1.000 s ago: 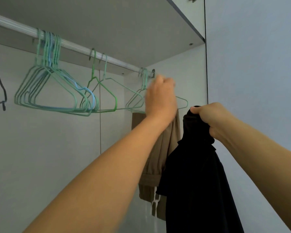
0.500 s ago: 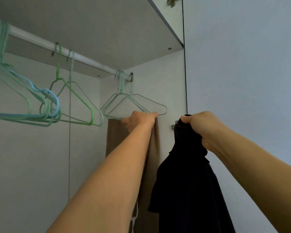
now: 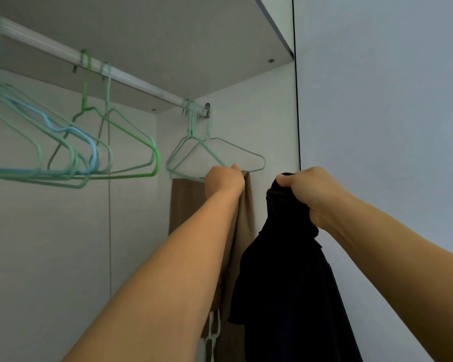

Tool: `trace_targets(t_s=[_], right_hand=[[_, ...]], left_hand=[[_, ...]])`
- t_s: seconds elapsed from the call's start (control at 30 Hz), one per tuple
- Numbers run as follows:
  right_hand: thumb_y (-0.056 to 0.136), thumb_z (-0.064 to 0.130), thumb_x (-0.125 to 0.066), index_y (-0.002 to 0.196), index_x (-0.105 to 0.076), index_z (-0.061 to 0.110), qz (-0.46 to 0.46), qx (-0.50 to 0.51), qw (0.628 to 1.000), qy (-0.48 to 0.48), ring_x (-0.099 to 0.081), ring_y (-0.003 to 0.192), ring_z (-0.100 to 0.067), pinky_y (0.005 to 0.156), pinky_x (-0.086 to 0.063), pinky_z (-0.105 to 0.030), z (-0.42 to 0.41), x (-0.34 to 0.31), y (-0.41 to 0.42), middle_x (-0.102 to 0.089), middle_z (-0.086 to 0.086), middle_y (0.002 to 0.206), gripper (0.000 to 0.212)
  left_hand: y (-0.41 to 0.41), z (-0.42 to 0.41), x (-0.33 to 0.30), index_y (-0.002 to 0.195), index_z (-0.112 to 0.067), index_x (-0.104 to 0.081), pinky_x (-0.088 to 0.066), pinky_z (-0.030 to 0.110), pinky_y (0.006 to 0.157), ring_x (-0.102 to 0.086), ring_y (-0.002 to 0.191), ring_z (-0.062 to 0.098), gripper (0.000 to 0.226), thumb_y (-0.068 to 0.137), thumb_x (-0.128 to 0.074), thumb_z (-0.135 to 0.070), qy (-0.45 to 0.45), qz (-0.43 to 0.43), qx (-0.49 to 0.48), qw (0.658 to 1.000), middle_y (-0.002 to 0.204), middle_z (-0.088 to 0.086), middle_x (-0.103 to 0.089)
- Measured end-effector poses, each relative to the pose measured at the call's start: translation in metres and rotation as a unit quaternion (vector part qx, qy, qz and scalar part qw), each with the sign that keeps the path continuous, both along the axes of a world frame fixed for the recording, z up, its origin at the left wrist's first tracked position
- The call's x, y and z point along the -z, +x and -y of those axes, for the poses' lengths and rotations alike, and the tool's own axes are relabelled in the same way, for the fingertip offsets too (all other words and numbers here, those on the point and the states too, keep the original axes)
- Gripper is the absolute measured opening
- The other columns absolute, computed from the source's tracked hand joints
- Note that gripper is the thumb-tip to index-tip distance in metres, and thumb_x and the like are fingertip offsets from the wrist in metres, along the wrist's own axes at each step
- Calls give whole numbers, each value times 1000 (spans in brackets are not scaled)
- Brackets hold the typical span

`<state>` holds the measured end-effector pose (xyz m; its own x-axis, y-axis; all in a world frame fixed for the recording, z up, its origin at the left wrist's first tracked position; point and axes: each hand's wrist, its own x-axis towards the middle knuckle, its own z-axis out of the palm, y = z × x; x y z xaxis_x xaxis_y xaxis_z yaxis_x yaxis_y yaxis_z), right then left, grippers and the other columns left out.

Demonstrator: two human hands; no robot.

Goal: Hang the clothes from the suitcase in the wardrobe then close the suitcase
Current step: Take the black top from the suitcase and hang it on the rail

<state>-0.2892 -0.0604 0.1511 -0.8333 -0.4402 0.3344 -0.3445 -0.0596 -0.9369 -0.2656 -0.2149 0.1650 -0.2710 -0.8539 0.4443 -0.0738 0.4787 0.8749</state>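
**Both hands up at the wardrobe rail, one on a hanger, one on a black garment**

The left hand (image 3: 224, 180) is curled round the lower bar of a pale green wire hanger (image 3: 236, 152), right where brown trousers (image 3: 185, 202) are folded over that bar. Just to its right, the right hand (image 3: 311, 190) is closed in a fist on the bunched top of a black garment (image 3: 285, 283), which hangs straight down from the grip, in front of the trousers' right edge.

Above the left hand, the hanger hooks over the metal rail (image 3: 131, 77) near the rail's right end, together with a few more hangers of the same pale green. Further left along the rail hang two empty hangers (image 3: 131, 142) (one a brighter green), and beyond them a bunch of green and blue hangers (image 3: 50, 142), also bare. The wardrobe (image 3: 246, 113) thus holds one hung item, the trousers. To the right of the right hand stands the plain wardrobe door (image 3: 377, 100).
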Motion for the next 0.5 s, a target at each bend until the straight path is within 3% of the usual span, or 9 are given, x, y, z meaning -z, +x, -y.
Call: trace_targets(t_s=[0.1,0.2,0.27,0.33,0.4,0.5], right_hand=[[89,14,-63,99,-61,-2,10,-26,1000,-10,-65,90,-32,73,-55,-36,1,2,7,-64,-19,98,19],[90,12,-63,90,-59,0,11,-38,999,-14,-64,81,-28,67,-53,-32,0,4,13,-62,-16,88,13],[90,12,-63,83,-56,3,10,-42,999,-12,-63,81,-27,68,-53,-32,-4,4,18,-61,-15,88,13],[90,13,-62,82,-55,3,7,-43,999,-11,-61,79,-25,66,-52,-31,-8,3,21,-61,-14,87,14],[91,12,-61,86,-56,2,2,-52,999,-11,-59,76,-22,63,-51,-31,-14,1,26,-58,-11,81,12],[91,11,-61,86,-57,2,-3,-50,999,-9,-60,84,-26,80,-53,-39,-21,-3,30,-58,-12,84,11]], left_hand=[[17,-6,-4,105,1,-64,-53,39,89,-65,100,33,41,94,-41,-31,-3,-31,-13,999,108,17,-68],[30,-3,-5,75,0,-58,-58,38,80,-71,80,29,31,92,-44,-22,-7,-29,-3,1000,76,16,-71],[41,-5,-7,71,-2,-56,-60,38,72,-72,68,26,26,89,-53,-19,-5,-40,8,999,59,10,-65],[49,-7,-8,67,-6,-60,-60,36,72,-70,67,24,23,84,-62,-20,-11,-40,26,999,62,8,-66],[54,-12,-7,66,-9,-60,-56,32,72,-65,72,22,19,80,-68,-20,-16,-15,46,999,79,11,-71],[58,-21,-8,87,-5,-58,-53,30,75,-65,87,24,26,77,-75,-21,-24,11,28,999,100,12,-68]])
